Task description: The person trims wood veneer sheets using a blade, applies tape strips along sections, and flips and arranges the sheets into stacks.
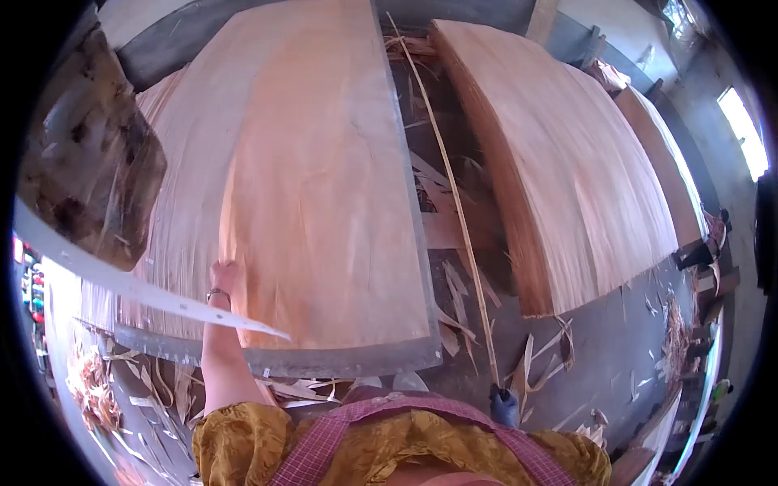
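Note:
My left hand [225,279], with a band on its wrist, is closed at the left edge of a thin wood veneer sheet [324,202]. That edge is slightly raised where I hold it, and my fingertips are partly hidden. The sheet lies on a wide layer of paler veneer [182,194] over a grey base sheet [340,360]. Low in the view, my right hand [504,405], in a dark glove, is wrapped round the near end of a long thin stick [454,194]. The stick runs away from me along the gap right of the veneer.
A thick veneer stack [567,170] stands right of the gap, with another stack [664,162] beyond. Veneer scraps [458,300] litter the floor. A stained panel [89,154] and a pale curved strip [162,296] stand at left. Another person [709,239] is far right.

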Available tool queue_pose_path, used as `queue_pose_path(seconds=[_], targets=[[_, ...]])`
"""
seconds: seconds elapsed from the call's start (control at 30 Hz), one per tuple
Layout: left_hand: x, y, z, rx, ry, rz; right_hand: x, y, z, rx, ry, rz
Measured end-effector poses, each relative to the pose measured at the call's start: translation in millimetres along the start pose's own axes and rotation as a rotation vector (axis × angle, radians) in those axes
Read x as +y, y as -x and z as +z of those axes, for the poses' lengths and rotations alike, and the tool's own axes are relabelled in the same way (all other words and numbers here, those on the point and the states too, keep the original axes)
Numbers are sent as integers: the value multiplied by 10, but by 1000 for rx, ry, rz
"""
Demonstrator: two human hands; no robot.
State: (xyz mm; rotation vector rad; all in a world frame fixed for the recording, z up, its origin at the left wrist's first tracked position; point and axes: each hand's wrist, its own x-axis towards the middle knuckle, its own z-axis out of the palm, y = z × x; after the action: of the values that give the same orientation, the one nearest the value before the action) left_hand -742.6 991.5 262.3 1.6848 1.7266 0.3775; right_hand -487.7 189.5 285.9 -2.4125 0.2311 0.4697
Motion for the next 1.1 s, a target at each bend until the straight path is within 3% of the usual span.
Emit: queue_pose_path(seconds=[0.07, 0.13, 0.2, 0.27, 0.37, 0.43, 0.5, 0.57, 0.63, 0.73, 0.83, 0.87, 0.97, 1.0, 1.1], targets=[[692, 519, -170, -12, 10, 40, -401, -34, 183, -75, -213, 80], [89, -102, 183, 38, 108, 45, -567, -235, 431, 11, 146, -110], [-183, -344, 331, 14, 244, 7, -1127, -225, 604, -4, 139, -198], [-156, -239, 290, -74, 413, -89, -1447, -335, 884, 27, 51, -443], [683, 722, -146, 2, 89, -171, -2074, -471, 1228, -62, -102, -471], [418, 590, -120, 47, -78, -120, -2475, -485, 1304, -239, -6, -310], [227, 516, -91, -5, -77, -103, -2701, -418, 1387, -217, 22, -341], [190, 603, -161, -166, 87, -122, -2829, -318, 1405, -219, 71, -358], [230, 752, -186, -145, 140, -125, -2872, -221, 1398, -248, 145, -353], [-53, 619, -46, -57, 46, -81, -2661, -222, 1599, -103, 155, -460], [-363, 443, 44, -130, 204, -75, -2665, -238, 1614, -136, 154, -411], [-194, 609, -32, -192, 272, -61, -2684, -253, 1628, -174, 167, -387], [-43, 677, -29, -49, 22, -12, -2718, -303, 1650, -232, 188, -353], [-12, 706, -48, -125, 164, -64, -2706, -302, 1669, -218, 181, -368], [55, 923, -35, 38, 349, -3, -2624, -294, 1705, -176, 171, -395]])
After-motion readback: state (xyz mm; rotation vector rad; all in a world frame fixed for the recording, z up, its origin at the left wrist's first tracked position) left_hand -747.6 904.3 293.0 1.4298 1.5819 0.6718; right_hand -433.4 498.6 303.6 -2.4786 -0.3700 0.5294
